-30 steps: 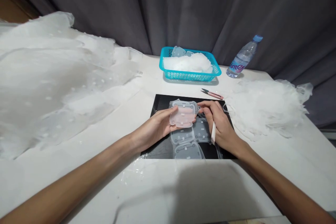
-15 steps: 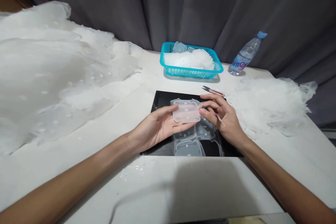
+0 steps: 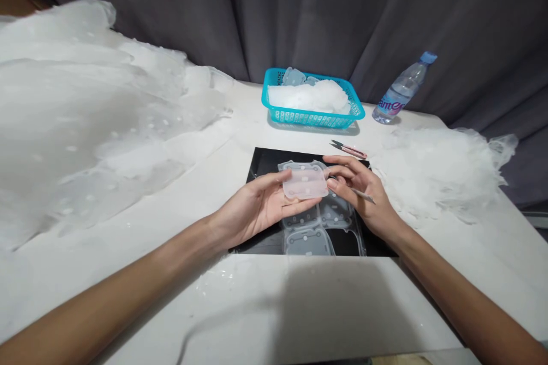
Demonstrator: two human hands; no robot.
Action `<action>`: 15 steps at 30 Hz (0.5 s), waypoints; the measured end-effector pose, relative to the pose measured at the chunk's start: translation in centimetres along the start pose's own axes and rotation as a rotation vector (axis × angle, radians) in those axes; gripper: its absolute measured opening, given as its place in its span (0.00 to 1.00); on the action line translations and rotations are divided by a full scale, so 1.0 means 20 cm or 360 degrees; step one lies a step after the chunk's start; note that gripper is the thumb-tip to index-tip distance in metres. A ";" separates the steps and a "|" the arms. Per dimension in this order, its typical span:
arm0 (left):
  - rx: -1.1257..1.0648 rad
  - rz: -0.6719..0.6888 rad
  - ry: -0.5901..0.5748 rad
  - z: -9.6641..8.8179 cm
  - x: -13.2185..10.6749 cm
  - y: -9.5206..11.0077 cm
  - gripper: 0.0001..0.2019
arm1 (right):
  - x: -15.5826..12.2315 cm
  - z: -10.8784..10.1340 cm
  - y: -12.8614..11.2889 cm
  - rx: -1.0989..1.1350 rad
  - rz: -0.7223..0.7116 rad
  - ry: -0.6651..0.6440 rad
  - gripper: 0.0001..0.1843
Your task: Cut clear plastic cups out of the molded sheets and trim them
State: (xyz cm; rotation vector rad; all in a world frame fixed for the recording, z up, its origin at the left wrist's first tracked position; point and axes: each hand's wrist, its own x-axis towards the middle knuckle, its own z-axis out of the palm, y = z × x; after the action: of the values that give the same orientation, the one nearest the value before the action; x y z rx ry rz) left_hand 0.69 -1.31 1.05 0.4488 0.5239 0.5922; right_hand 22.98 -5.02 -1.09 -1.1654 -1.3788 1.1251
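Observation:
My left hand (image 3: 261,199) is closed on a translucent, round-cornered plastic piece (image 3: 305,181), its thumb on the left edge and its fingers beneath. The piece is held above a black board (image 3: 265,165). At its right edge is my right hand (image 3: 357,185), fingers bent in a pinch. A slim metal tool (image 3: 363,196) pokes out of that hand toward the lower right; its other end is mostly hidden by the fingers. Under my hands, a clear sheet (image 3: 306,240) of similar joined pieces lies on the board, with one cut-out gap at the lower right.
Behind the board lie pink-handled thread snips (image 3: 349,149). A turquoise basket (image 3: 314,120) at the back holds more translucent pieces. To its right stands a water bottle (image 3: 400,94). Heaps of clear film-like sheets lie at left (image 3: 94,125) and right (image 3: 445,168).
The slim tool in my right hand has turned slightly, and its free end now reaches farther right. My left hand and the plastic piece stay nearly still.

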 end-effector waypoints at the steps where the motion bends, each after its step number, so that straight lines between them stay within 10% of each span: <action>1: -0.0002 0.0005 -0.0026 0.00 0.00 0.00 0.16 | 0.00 0.00 0.00 0.0000 0.0002 -0.0004 0.22; 15: 0.0538 0.0111 -0.0008 -0.05 0.03 -0.02 0.14 | -0.01 0.02 0.01 -0.0101 -0.0129 -0.0018 0.20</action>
State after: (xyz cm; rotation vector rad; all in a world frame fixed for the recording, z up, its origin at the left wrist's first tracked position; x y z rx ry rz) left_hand 0.70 -1.01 -0.24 0.7908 0.6081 0.5708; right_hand 22.63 -5.13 -1.25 -1.1397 -1.4666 1.0386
